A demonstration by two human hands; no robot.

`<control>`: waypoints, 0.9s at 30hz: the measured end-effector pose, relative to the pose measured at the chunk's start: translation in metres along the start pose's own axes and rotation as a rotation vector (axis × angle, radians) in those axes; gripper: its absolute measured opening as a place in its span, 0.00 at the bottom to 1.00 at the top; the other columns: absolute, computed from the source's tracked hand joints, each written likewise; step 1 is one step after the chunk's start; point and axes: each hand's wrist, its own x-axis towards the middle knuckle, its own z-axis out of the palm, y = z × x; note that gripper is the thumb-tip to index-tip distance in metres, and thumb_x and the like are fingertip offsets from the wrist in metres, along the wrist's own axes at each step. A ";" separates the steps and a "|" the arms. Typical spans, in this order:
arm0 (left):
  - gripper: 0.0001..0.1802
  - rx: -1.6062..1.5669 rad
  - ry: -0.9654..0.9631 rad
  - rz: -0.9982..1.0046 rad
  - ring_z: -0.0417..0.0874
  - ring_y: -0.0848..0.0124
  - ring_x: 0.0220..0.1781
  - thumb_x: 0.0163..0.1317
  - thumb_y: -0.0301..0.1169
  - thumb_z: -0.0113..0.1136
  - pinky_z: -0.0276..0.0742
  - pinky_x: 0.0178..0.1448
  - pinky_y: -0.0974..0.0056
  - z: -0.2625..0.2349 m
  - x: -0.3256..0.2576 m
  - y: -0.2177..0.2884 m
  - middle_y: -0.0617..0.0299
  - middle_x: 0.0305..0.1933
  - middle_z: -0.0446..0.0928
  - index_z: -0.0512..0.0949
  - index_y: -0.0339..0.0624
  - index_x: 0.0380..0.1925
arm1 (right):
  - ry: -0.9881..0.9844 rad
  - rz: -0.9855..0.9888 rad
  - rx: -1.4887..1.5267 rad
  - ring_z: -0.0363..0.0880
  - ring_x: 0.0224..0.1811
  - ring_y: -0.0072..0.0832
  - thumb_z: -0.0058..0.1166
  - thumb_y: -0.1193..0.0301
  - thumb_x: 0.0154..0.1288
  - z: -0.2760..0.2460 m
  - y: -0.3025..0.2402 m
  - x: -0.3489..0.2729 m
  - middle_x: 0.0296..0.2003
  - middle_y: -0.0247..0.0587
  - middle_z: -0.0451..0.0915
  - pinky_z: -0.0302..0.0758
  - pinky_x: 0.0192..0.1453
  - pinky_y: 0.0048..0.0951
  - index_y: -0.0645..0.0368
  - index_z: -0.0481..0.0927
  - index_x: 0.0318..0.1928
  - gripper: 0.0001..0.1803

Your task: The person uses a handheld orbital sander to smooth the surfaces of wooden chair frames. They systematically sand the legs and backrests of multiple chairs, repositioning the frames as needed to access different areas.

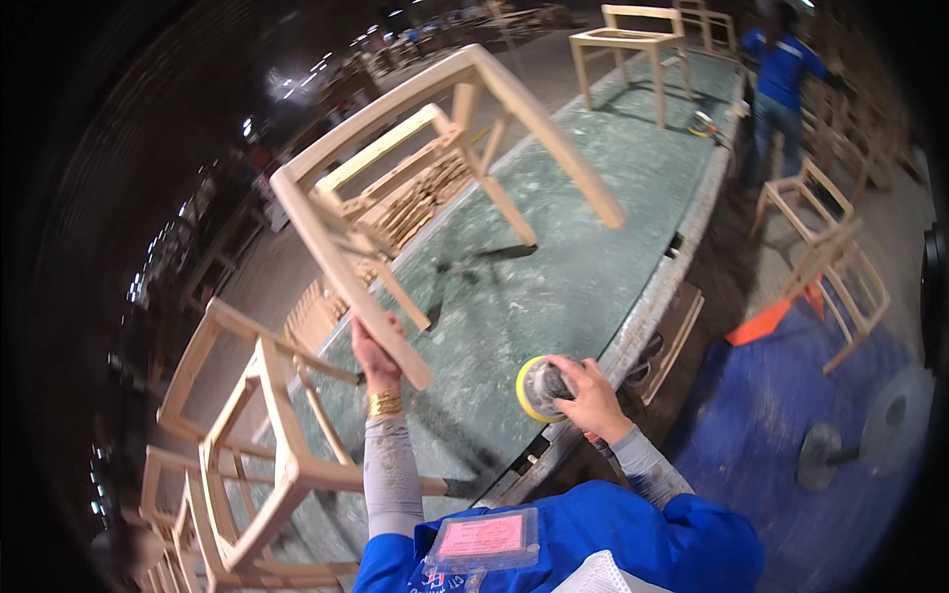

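Observation:
A bare wooden chair frame (341,267) is tilted over the green worktable (583,287), two of its legs reaching toward the tabletop. Closed round its lower near leg is my left hand (377,354), with a gold band at the wrist. My right hand (593,395) grips a round power sander (539,388) with a yellow pad edge, held near the table's right edge and apart from the chair. The sander's pad faces left, toward the chair. Part of the left hand's fingers is hidden behind the leg.
More wooden chair frames (282,435) crowd the table's near left. Another chair frame (633,42) stands at the far end, near a person in blue (781,74). Stacked wood pieces (425,198) lie beyond the left edge. Chair frames (816,208) and a pedestal fan (885,425) are at right.

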 end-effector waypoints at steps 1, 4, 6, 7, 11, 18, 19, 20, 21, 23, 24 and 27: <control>0.27 -0.023 0.021 -0.024 0.74 0.64 0.26 0.70 0.54 0.34 0.74 0.30 0.61 -0.004 -0.001 -0.004 0.53 0.30 0.73 0.67 0.39 0.45 | -0.007 -0.036 -0.001 0.73 0.49 0.45 0.60 0.76 0.43 0.000 0.002 0.001 0.47 0.46 0.75 0.74 0.53 0.39 0.42 0.70 0.60 0.38; 0.26 -0.155 -0.056 -0.151 0.76 0.63 0.25 0.68 0.54 0.40 0.74 0.29 0.62 0.011 -0.003 -0.022 0.54 0.28 0.74 0.69 0.39 0.41 | 0.034 -0.016 -0.052 0.72 0.49 0.46 0.60 0.77 0.42 0.001 0.020 0.005 0.47 0.49 0.74 0.72 0.55 0.39 0.45 0.71 0.60 0.38; 0.25 -0.135 -0.173 -0.093 0.76 0.64 0.25 0.68 0.53 0.41 0.74 0.29 0.62 0.022 -0.005 -0.032 0.55 0.27 0.74 0.69 0.39 0.40 | 0.004 0.030 -0.114 0.72 0.49 0.48 0.60 0.76 0.42 0.009 0.027 0.006 0.45 0.51 0.73 0.72 0.54 0.40 0.44 0.70 0.60 0.39; 0.24 -0.090 -0.158 -0.062 0.76 0.66 0.25 0.69 0.52 0.41 0.73 0.29 0.63 0.024 -0.011 -0.032 0.56 0.26 0.74 0.70 0.40 0.40 | -0.025 0.064 -0.153 0.72 0.49 0.49 0.60 0.76 0.41 0.014 0.032 0.006 0.44 0.52 0.72 0.72 0.54 0.40 0.43 0.70 0.60 0.39; 0.21 -0.063 -0.114 0.021 0.75 0.67 0.24 0.68 0.50 0.44 0.73 0.28 0.65 0.010 -0.012 -0.033 0.58 0.27 0.72 0.69 0.42 0.44 | -0.060 0.059 -0.175 0.72 0.48 0.52 0.61 0.75 0.41 0.039 0.032 0.008 0.42 0.53 0.72 0.72 0.53 0.42 0.40 0.69 0.61 0.40; 0.16 0.105 -0.048 0.105 0.74 0.72 0.23 0.68 0.46 0.48 0.73 0.25 0.67 0.008 -0.032 -0.038 0.62 0.25 0.72 0.67 0.47 0.44 | 0.339 -0.217 0.060 0.73 0.52 0.41 0.64 0.79 0.44 -0.017 -0.031 0.087 0.50 0.49 0.73 0.70 0.57 0.37 0.55 0.69 0.61 0.38; 0.17 0.127 -0.024 0.119 0.74 0.72 0.23 0.68 0.46 0.48 0.73 0.25 0.67 0.009 -0.035 -0.039 0.62 0.25 0.72 0.67 0.47 0.45 | 0.398 -0.290 0.086 0.73 0.52 0.41 0.63 0.80 0.45 -0.034 -0.041 0.106 0.50 0.48 0.72 0.70 0.57 0.37 0.56 0.69 0.60 0.37; 0.17 0.147 -0.042 0.110 0.74 0.72 0.22 0.68 0.47 0.47 0.73 0.25 0.67 0.012 -0.038 -0.043 0.61 0.25 0.71 0.66 0.46 0.45 | 0.436 -0.356 0.135 0.73 0.50 0.42 0.63 0.78 0.46 -0.049 -0.044 0.129 0.48 0.48 0.73 0.70 0.55 0.36 0.54 0.69 0.60 0.36; 0.18 0.166 -0.058 0.103 0.74 0.72 0.22 0.68 0.48 0.46 0.73 0.24 0.67 0.012 -0.042 -0.046 0.61 0.25 0.71 0.66 0.46 0.45 | 0.472 -0.424 0.184 0.72 0.48 0.43 0.62 0.76 0.47 -0.064 -0.047 0.150 0.46 0.48 0.73 0.71 0.53 0.35 0.51 0.69 0.60 0.35; 0.20 0.203 -0.076 0.130 0.73 0.71 0.21 0.68 0.49 0.45 0.72 0.24 0.67 0.004 -0.049 -0.048 0.60 0.25 0.71 0.66 0.45 0.46 | 0.561 -0.624 0.142 0.72 0.49 0.42 0.62 0.76 0.48 -0.087 -0.071 0.186 0.47 0.48 0.74 0.70 0.54 0.36 0.52 0.70 0.60 0.35; 0.21 0.211 -0.094 0.155 0.73 0.71 0.21 0.68 0.49 0.44 0.72 0.24 0.66 0.000 -0.053 -0.051 0.59 0.25 0.71 0.65 0.44 0.47 | 0.577 -0.624 0.052 0.73 0.50 0.42 0.62 0.76 0.47 -0.100 -0.083 0.196 0.47 0.47 0.75 0.70 0.54 0.37 0.50 0.70 0.60 0.35; 0.24 0.223 -0.124 0.203 0.73 0.69 0.21 0.68 0.50 0.43 0.71 0.23 0.66 -0.005 -0.060 -0.059 0.58 0.25 0.71 0.65 0.40 0.48 | 0.578 -0.622 0.025 0.72 0.50 0.44 0.62 0.75 0.47 -0.120 -0.094 0.233 0.49 0.48 0.75 0.70 0.55 0.38 0.48 0.70 0.60 0.35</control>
